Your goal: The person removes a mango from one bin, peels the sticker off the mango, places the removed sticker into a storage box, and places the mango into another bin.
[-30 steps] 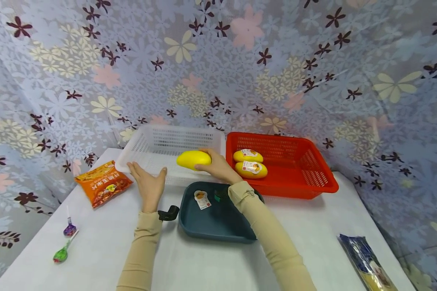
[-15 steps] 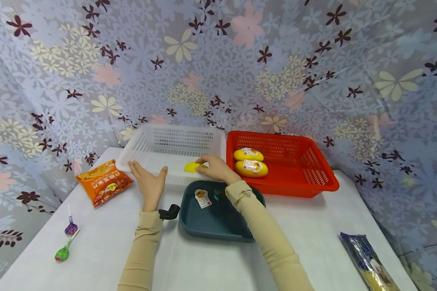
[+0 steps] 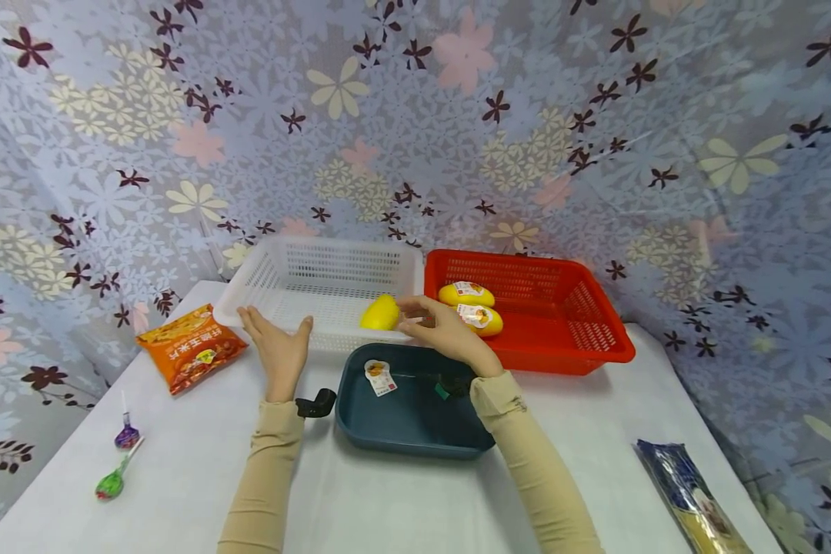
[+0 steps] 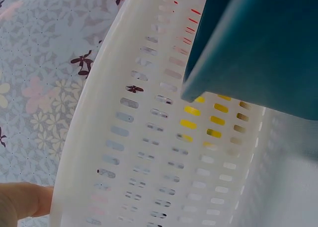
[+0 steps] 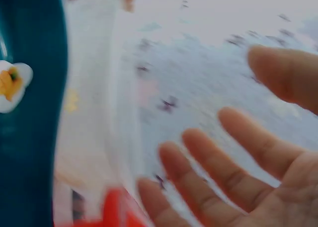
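A yellow mango (image 3: 380, 314) lies in the white perforated basket (image 3: 277, 333), near its front right corner. My right hand (image 3: 450, 332) is just right of that mango, above the dark blue tray's back edge. In the right wrist view its fingers (image 5: 238, 160) are spread and hold nothing. My left hand (image 3: 280, 352) is at the white basket's front left, fingers extended, with a fingertip (image 4: 37, 201) against the rim. Two mangoes with paper stickers, a far one (image 3: 466, 294) and a nearer one (image 3: 485, 321), lie in the red basket (image 3: 561, 362).
The dark blue tray (image 3: 415, 444) stands before the baskets, with a loose sticker (image 3: 379, 378) in it. An orange snack bag (image 3: 194, 350), a purple lollipop (image 3: 128, 436) and a green lollipop (image 3: 111, 483) lie left. A blue-and-yellow packet (image 3: 692, 496) lies right.
My right hand has lowered the mango into the white basket, let go of it and drawn back to the right. The left hand stays at the basket's rim.
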`<state>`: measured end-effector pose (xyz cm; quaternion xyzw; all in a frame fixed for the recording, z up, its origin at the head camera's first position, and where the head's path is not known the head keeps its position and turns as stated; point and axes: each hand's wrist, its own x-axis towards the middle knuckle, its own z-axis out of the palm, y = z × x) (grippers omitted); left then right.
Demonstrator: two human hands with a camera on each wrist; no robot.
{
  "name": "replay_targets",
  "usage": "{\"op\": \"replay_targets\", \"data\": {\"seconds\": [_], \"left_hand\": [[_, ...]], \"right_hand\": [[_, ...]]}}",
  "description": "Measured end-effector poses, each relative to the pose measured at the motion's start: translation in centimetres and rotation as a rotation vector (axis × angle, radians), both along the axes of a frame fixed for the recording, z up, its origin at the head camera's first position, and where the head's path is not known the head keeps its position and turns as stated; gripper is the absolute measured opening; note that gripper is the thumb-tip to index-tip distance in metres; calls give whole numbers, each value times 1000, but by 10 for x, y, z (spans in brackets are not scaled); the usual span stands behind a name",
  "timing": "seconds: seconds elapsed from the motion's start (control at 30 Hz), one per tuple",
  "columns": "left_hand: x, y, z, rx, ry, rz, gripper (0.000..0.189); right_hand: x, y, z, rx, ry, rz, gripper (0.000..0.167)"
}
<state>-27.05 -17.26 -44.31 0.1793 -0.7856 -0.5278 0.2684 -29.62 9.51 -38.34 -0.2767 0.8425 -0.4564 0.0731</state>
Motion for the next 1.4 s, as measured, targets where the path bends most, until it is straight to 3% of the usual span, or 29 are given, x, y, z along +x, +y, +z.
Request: {"op": "replay_targets", "data": {"seconds": [0.17, 0.43, 0.67, 0.9, 1.03, 1.13, 1.23, 1.4], "left_hand": [[1, 0, 1, -1, -13, 2, 101], [3, 1, 1, 10, -21, -20, 101], [4, 1, 1, 2, -17, -11, 100], [3, 1, 1, 10, -18, -11, 100], [4, 0, 0, 15, -15, -14, 100], [5, 0, 1, 12, -13, -16, 100], [6, 1, 2, 12, -14, -17, 99], [8, 2, 3, 19, -21, -34, 98]], "right_hand": [[27, 42, 1, -25, -2, -119, 50], [55, 100, -19, -236, -21, -342, 48], [59, 114, -26, -350, -24, -539, 42], [55, 113, -36, -455, 6, -845, 29], [53, 111, -44, -531, 75, -998, 29], [51, 110, -49, -524, 136, -1088, 33], [51, 109, -52, -447, 165, -1160, 40], [51, 112, -54, -331, 175, -1220, 58]]}}
